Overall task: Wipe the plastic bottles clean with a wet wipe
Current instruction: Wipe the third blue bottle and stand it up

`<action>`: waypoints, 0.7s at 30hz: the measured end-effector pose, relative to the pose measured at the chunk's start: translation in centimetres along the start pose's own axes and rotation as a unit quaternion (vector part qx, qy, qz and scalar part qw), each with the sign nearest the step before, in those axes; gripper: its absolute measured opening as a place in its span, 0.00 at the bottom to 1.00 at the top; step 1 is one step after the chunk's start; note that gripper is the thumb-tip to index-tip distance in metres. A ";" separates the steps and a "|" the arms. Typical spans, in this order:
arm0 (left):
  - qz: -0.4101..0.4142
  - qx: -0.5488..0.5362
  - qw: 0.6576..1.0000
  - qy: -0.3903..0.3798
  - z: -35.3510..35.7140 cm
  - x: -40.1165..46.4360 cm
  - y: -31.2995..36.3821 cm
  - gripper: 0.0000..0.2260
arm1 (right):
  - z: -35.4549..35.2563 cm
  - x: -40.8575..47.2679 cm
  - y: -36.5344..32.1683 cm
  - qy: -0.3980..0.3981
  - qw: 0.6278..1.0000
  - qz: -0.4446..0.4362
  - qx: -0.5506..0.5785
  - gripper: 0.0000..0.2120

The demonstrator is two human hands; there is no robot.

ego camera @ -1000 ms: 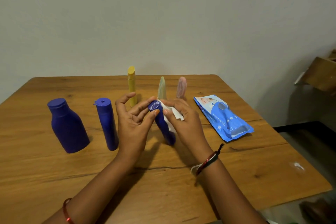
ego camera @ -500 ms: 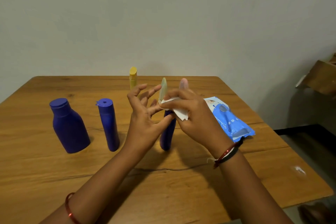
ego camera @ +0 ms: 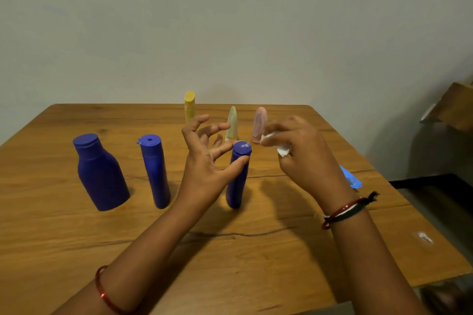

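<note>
While the slim blue bottle (ego camera: pixel 238 176) stands upright on the wooden surface (ego camera: pixel 281 250), the left hand (ego camera: pixel 204 161) steadies it near the cap, thumb and a fingertip touching it and the other fingers splayed upward. Just to the right, apart from the bottle, the right hand (ego camera: pixel 304 156) pinches a crumpled white wipe (ego camera: pixel 280 147) in curled fingers. Two more blue bottles (ego camera: pixel 102 174) stand to the left, with yellow, pale green and pink tubes (ego camera: pixel 259 124) behind.
</note>
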State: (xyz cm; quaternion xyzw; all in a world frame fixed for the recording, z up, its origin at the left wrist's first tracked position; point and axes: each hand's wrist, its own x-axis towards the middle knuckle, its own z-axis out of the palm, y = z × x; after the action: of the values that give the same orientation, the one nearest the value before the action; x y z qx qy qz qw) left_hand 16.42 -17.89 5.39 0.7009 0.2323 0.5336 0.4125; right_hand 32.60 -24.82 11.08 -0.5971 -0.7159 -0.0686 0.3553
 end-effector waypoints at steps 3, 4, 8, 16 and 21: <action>0.001 -0.004 1.000 -0.002 0.0 -0.2 -0.2 0.37 | 0.3 0.4 -0.6 0.047 0.998 0.004 0.045 0.16; 0.001 -0.006 1.000 -0.003 -0.1 -0.2 -0.2 0.37 | 0.6 0.4 -0.9 0.041 0.997 -0.018 0.069 0.15; 0.005 0.001 1.000 -0.004 -0.2 -0.2 -0.3 0.38 | 1.7 0.1 -1.6 -0.009 0.993 -0.091 0.072 0.13; -0.010 0.004 1.000 -0.003 -0.2 -0.1 -0.3 0.37 | 1.2 0.8 -0.7 0.032 0.999 0.016 0.021 0.16; -0.014 -0.008 1.000 -0.007 -0.2 0.0 0.1 0.38 | 1.9 0.9 -2.3 -0.058 0.995 -0.057 0.060 0.14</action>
State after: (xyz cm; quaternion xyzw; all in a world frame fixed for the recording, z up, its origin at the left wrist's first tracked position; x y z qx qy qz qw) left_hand 16.18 -17.88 5.46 0.6977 0.2349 0.5247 0.4274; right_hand 29.65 -23.74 10.93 -0.5356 -0.7712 -0.0108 0.3438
